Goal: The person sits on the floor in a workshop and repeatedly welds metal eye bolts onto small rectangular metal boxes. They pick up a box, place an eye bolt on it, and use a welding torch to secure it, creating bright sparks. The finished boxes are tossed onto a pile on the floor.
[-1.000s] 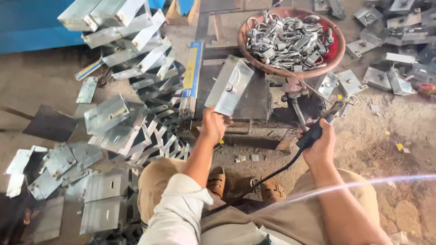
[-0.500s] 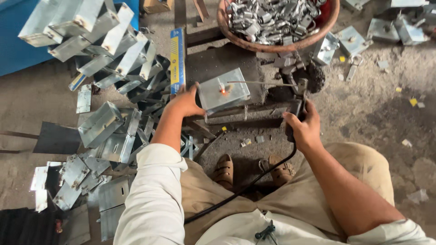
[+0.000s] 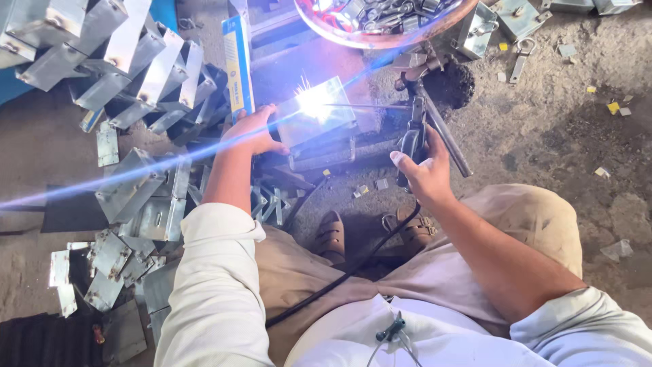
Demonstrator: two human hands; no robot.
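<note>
Now left hand (image 3: pixel 255 132) grips metal box (image 3: pixel 319 115) at frame center; right hand (image 3: pixel 422 173) clasps welding holder (image 3: pixel 411 139), rod sparking w/ 1 bright arc.

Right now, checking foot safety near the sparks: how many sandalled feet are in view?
2: the left sandal sits below the welded metal box; the right sandal lies under the right hand.

One package in view: a long, narrow box (image 3: pixel 238 64), blue with a yellow face and a printed panel. It stands on edge on the floor, upper left of centre, running up toward the top of the frame. A heap of grey metal brackets (image 3: pixel 136 61) lies just beside it on its left. No signs, no screens, no loose labels visible.
</note>
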